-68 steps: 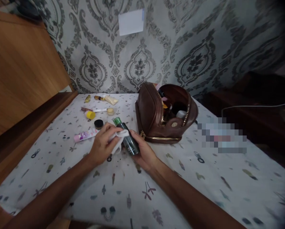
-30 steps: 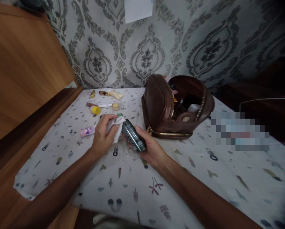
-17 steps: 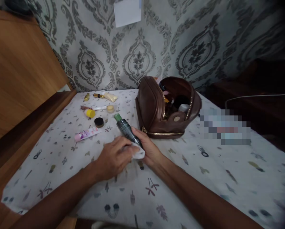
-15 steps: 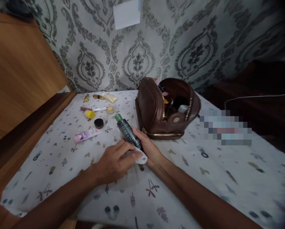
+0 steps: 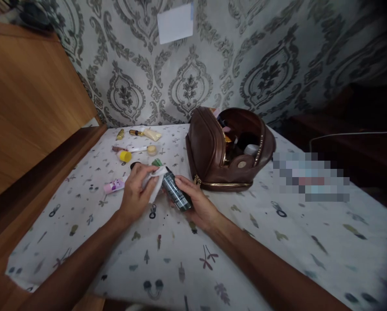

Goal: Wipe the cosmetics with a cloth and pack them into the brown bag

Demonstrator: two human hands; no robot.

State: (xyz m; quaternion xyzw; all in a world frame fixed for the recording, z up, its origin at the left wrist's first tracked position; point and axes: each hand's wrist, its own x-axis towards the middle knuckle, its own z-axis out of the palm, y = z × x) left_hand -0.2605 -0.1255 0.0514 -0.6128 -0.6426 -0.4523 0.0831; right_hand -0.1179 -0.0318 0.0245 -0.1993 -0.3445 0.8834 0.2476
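Observation:
My right hand (image 5: 201,205) is wrapped round a dark bottle (image 5: 176,191) with a green cap (image 5: 157,163), held tilted above the table. A white cloth (image 5: 155,183) is pinched in my left hand (image 5: 136,190) and touches the bottle's upper end near the cap. Just beyond my right hand stands a brown cosmetic bag (image 5: 209,151), unzipped, with several items showing inside. A pink tube (image 5: 113,186) lies left of my left hand, which partly covers it. Behind that hand, a dark round jar (image 5: 134,165) is mostly hidden.
Farther back on the patterned tablecloth (image 5: 180,268) lie a yellow-capped item (image 5: 125,156), a small cream-coloured round item (image 5: 151,150), a cream tube (image 5: 152,134) and a little gold item (image 5: 119,134). A blurred-out patch (image 5: 310,177) covers something right of the bag. A wooden panel (image 5: 34,82) borders the left.
My left hand has moved with the cloth from the bottle's lower end up to the end by the cap. My right hand keeps its hold. The view has shifted slightly.

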